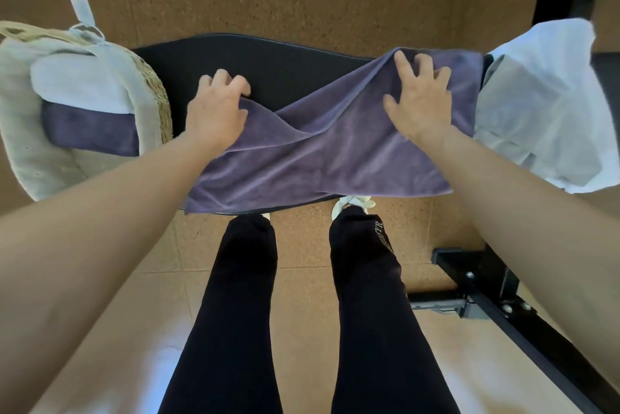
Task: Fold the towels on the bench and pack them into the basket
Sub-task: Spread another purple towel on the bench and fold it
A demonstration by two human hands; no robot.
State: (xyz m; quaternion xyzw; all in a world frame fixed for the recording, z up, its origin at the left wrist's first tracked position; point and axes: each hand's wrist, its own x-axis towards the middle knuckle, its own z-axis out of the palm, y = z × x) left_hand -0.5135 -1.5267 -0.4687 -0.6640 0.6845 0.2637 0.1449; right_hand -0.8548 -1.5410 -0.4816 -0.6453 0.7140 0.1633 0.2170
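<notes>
Wide black bench runs from 9 to 3 o'clock in front of the person, and across its middle and right lies the big one, the purple towel, spread out but rumpled, a raised crease cutting diagonally through it, its near edge hanging over the bench's 6 o'clock side. At 3 o'clock, the pale towel sits in a loose heap on the bench end, touching the purple one. Over at 9 o'clock, the basket (woven, with a cloth liner) already carries a folded white towel and, on its 6 o'clock side, a folded purple towel. Now the hands: right hand splayed flat on the purple towel, fingers apart, tips at the far edge. Left hand at the towel's 9 o'clock end, fingers curled, gripping the cloth.
</notes>
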